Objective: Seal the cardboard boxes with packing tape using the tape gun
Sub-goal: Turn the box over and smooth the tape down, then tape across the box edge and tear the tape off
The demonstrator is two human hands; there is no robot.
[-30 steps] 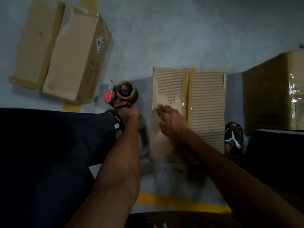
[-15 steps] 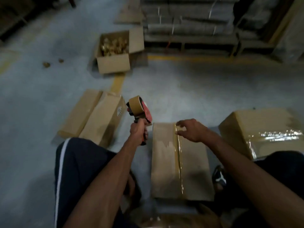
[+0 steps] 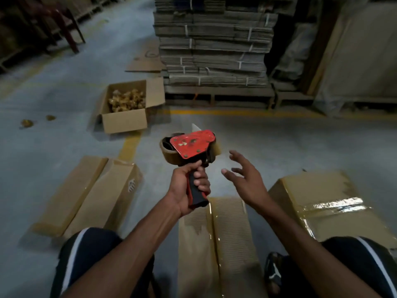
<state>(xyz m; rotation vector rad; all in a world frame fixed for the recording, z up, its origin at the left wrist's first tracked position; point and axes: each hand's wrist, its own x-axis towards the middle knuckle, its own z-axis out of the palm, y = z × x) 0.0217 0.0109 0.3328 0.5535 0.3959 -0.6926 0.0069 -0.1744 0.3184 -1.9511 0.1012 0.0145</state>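
Two hands are raised above the taped brown cardboard box lying between the knees. Left hand grips the handle of the red metal tape gun, while right hand hovers just beside it, fingers spread and holding nothing.

Left hand: grips tape gun handle, raised.
Right hand: fingers spread, just beside gun.
Taped box: on floor, below.

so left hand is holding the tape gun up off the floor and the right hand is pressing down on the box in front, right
Not quite. The left hand does hold the tape gun up, but the right hand is not pressing on the box. The head view shows it open in the air beside the tape gun, fingers spread, touching nothing.
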